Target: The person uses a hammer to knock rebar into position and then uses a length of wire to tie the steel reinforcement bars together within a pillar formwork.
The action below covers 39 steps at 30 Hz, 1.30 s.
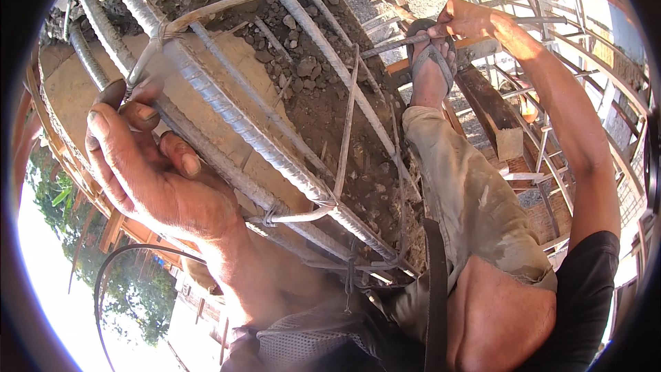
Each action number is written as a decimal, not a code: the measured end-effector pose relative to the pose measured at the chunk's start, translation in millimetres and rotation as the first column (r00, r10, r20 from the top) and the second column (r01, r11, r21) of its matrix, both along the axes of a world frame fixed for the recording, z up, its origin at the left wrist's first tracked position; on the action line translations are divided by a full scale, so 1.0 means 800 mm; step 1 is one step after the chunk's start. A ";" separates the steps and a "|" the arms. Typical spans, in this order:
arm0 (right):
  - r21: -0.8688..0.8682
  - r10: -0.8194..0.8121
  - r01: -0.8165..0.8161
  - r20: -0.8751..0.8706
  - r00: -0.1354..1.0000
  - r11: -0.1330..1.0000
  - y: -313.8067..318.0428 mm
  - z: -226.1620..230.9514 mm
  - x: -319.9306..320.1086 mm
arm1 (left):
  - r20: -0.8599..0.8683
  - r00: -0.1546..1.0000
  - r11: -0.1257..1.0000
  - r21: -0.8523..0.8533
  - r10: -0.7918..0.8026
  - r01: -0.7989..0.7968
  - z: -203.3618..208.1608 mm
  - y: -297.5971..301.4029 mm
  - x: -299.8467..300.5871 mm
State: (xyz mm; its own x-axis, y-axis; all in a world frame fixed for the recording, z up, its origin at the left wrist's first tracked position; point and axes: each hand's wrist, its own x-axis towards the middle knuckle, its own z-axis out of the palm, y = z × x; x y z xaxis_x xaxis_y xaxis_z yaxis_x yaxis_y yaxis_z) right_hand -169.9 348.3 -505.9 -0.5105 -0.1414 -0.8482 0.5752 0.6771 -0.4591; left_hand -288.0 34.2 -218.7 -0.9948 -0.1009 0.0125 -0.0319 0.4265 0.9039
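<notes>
My left hand (165, 186) is raised beside a cage of ribbed steel rebar (237, 120), palm toward me, fingers curled. Its thumb and a dark fingertip come close together near a bent steel stirrup (142, 63); whatever they may pinch cannot be made out. Above them, thin tie wire (160, 32) wraps the joint of stirrup and bar. More tie wire (270, 215) binds a lower crossing. Farther off, my right arm stretches forward, and my right hand (465, 19) is closed round a steel bar (392, 47) beside my sandalled foot (430, 72).
Dark soil with loose stones (306, 65) lies beneath the cage, next to a tan slab-like surface (237, 62). My trousered leg (468, 186) stretches along the cage's right side. A wooden beam (485, 103) and a lattice of bars and timber lie beyond. A black strap (435, 289) hangs in front.
</notes>
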 end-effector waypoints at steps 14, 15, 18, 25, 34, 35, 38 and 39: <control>-0.030 0.039 -0.038 0.023 0.999 0.999 0.054 0.118 0.009 | 0.033 0.999 0.998 0.038 -0.041 0.040 -0.005 0.000 -0.005; -0.035 0.075 -0.074 0.022 0.997 0.997 0.041 0.139 0.005 | 0.034 0.999 0.999 0.025 -0.030 0.029 -0.003 -0.001 -0.004; -0.005 0.177 -0.180 -0.150 0.973 0.984 -0.013 0.124 0.035 | 0.044 0.998 0.999 0.024 -0.035 0.034 0.001 0.000 0.000; 0.280 0.183 -0.058 -0.444 0.877 0.958 -0.104 0.156 0.028 | 0.066 0.995 0.996 0.055 -0.069 0.065 0.002 -0.022 -0.004; 0.102 0.254 -0.236 -0.238 0.938 0.966 -0.127 0.178 0.034 | -0.008 0.996 0.995 0.044 -0.084 0.085 -0.006 -0.009 0.001; 0.116 0.341 -0.323 -0.196 0.920 0.939 -0.140 0.174 0.026 | -0.009 0.998 0.998 0.028 -0.063 0.064 -0.004 -0.006 0.003; 0.217 0.377 -0.337 -0.181 0.908 0.916 -0.148 0.174 0.000 | -0.030 0.999 0.999 0.025 -0.040 0.040 -0.003 0.004 0.001; 0.253 0.364 -0.305 -0.236 0.901 0.918 -0.144 0.166 0.002 | -0.034 0.998 0.998 0.032 -0.044 0.045 -0.003 0.005 0.001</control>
